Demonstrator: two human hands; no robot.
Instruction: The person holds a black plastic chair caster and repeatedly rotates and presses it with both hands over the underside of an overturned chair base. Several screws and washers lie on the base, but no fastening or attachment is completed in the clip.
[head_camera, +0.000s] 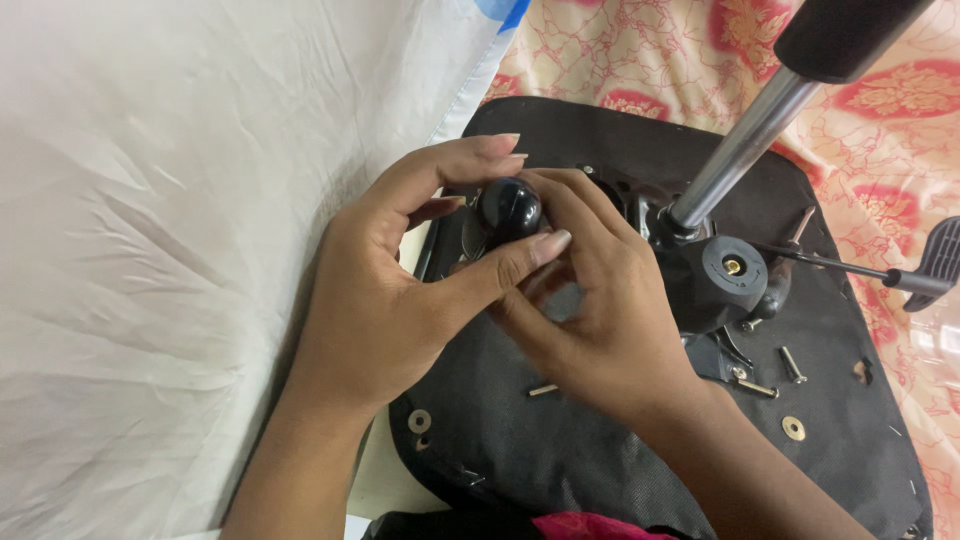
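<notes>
Together, the left hand (385, 300) and right hand (595, 320) each kept a clenched grip on a glossy black round knob (508, 208), held over the upturned black office chair seat (560, 440) beside its chrome gas cylinder (740, 150), with loose bolts (790, 363) nearby.

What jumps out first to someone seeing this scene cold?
Both hands meet at the centre: the left hand and right hand pinch a glossy black knob above an upturned black chair seat. A shiny metal column slants to the upper right, and loose bolts lie on the seat's right side.
</notes>
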